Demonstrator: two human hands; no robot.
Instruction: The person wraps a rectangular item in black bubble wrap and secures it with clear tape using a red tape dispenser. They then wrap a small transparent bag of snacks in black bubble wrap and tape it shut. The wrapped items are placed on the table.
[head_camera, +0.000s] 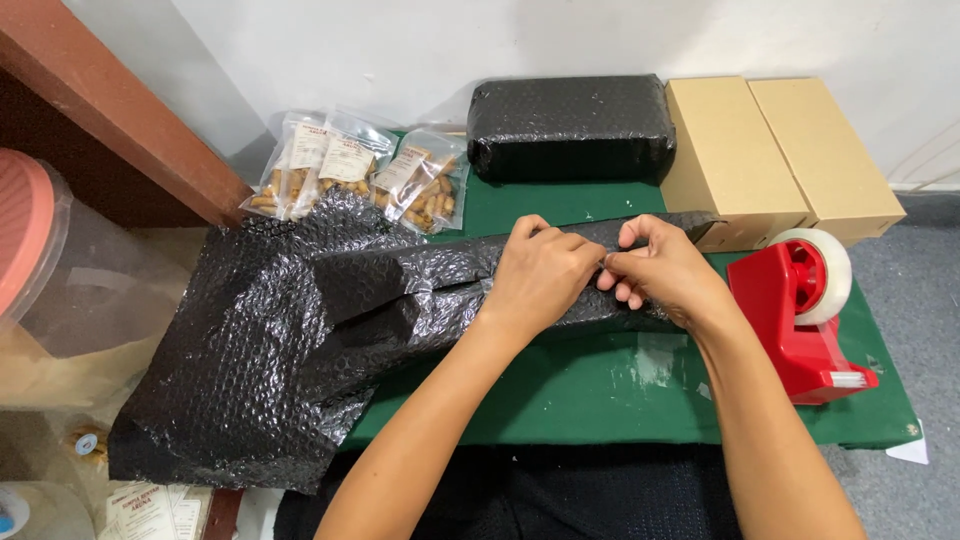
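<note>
While both hands work mid-table, head view shows left hand (540, 275) pressed flat, fingers closed down on the black bubble wrap (300, 330), apparently pinning the fold over a half-wrapped box. Right hand (660, 270) pinches together at the seam, thumb and forefinger clamped on the wrap edge or a bit of tape; which, cannot tell. Loose wrap trails off the green mat (600, 390) leftward. Red tape dispenser (800, 310) sits just beside the right wrist, within reach. Wrapped parcel (570, 125), cardboard boxes (780, 150) and snack bags (350, 165) line the wall.
</note>
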